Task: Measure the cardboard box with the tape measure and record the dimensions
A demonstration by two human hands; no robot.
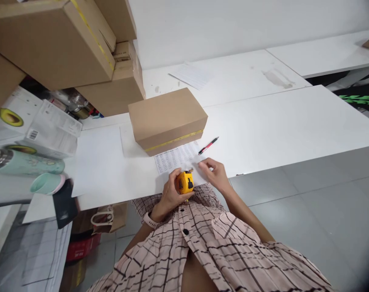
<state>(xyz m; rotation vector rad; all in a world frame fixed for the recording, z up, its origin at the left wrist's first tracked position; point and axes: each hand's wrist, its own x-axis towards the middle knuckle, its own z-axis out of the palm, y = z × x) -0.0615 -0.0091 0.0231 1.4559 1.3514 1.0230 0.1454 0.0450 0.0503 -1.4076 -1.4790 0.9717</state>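
My left hand is wrapped round a yellow tape measure, held over the table's front edge. A short end of its blade sticks out at the top. To its right, my right hand hovers over the lower part of a printed sheet, its fingers loosely bent with nothing visible in them. A red and black pen lies on the table just beyond that hand. Behind the sheet sits a closed cardboard box with yellow tape along its side, covering part of the sheet.
On the left, large cardboard boxes are stacked beside white avocado-print cartons. A mint bottle, a mint cup, a dark phone and blank white paper lie nearer. Another paper is at the back of the white table.
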